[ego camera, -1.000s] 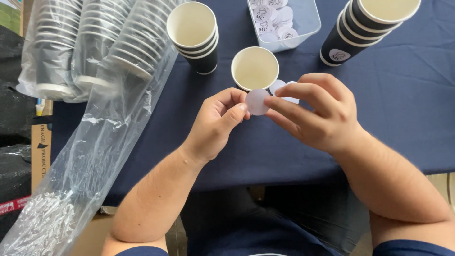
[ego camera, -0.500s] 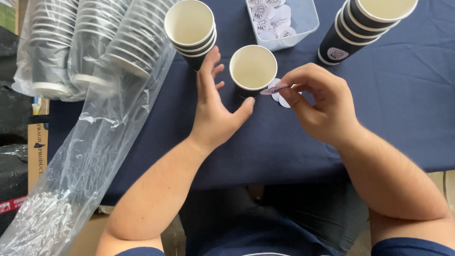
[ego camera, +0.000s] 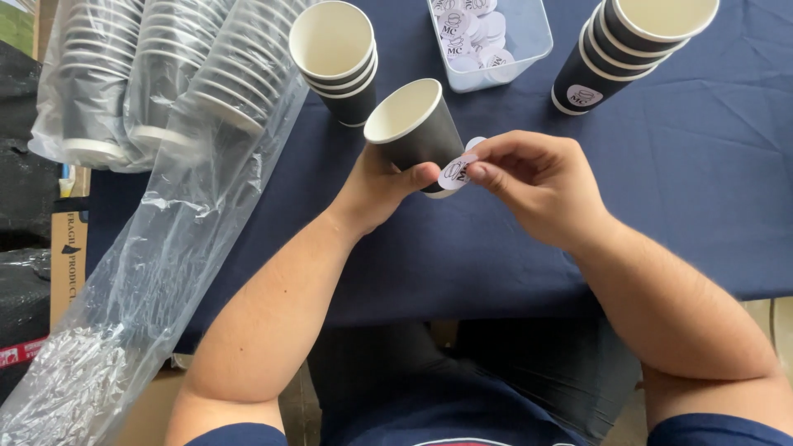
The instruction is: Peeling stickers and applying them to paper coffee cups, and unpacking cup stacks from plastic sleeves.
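Over navy tablecloth (ego camera: 677, 206), my left hand (ego camera: 376, 186) grips a tilted black paper cup (ego camera: 417, 128); my right hand (ego camera: 537, 186) pinches a round white sticker (ego camera: 453, 173) touching its wall. I'd press it flat, smoothing outward.

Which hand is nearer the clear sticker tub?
Right. The right hand lies just below the clear tub; the left hand, holding the black cup, sits further left.
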